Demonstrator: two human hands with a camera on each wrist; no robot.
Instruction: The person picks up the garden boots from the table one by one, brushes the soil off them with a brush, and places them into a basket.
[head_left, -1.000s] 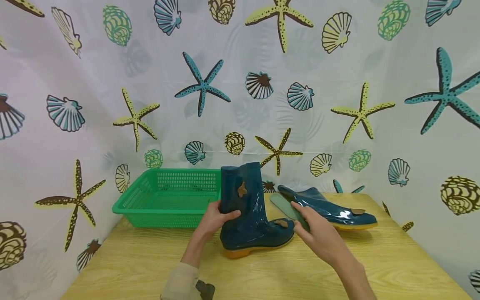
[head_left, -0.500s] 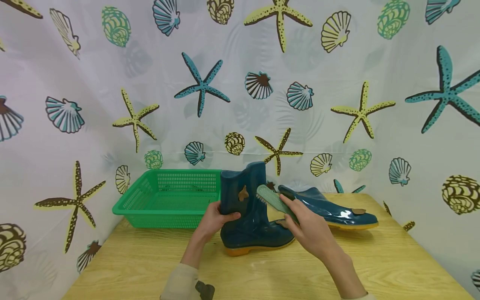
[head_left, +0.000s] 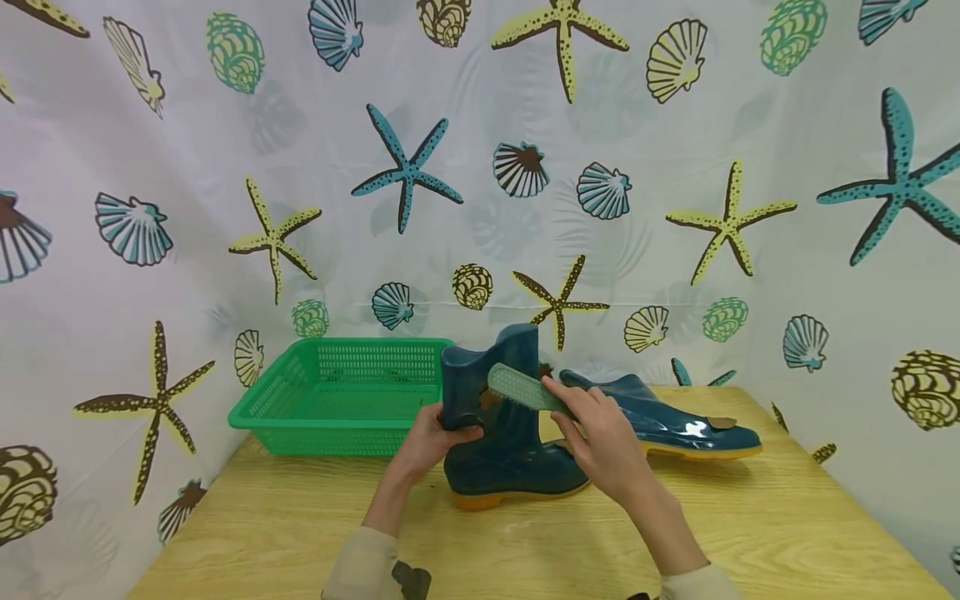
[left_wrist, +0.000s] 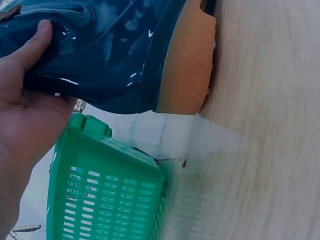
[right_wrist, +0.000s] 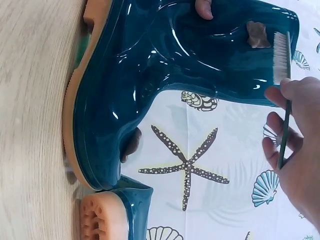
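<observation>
A dark blue rubber boot [head_left: 517, 467] with an orange sole stands on the table, toe pointing right. My left hand [head_left: 431, 437] grips its shaft from the left side, thumb across the front. The left wrist view shows that thumb pressed on the glossy blue surface, fingers hidden behind the boot. My right hand [head_left: 603, 437] holds a pale green brush [head_left: 521, 387] by its handle, the head lying across the upper shaft. In the right wrist view, the white bristles [right_wrist: 281, 57] face the shaft close to a brown patch [right_wrist: 258, 34].
A second blue boot [head_left: 675, 421] lies behind my right hand, toe to the right. At the back left sits a green perforated basket [head_left: 337, 427]. The wooden table [head_left: 525, 558] ends against a curtain [head_left: 480, 242] printed with shells and starfish.
My right hand has brought the brush left and up, from beside the boot's toe onto its upper shaft. The shaft's top has shifted slightly right, while my left hand keeps its grip.
</observation>
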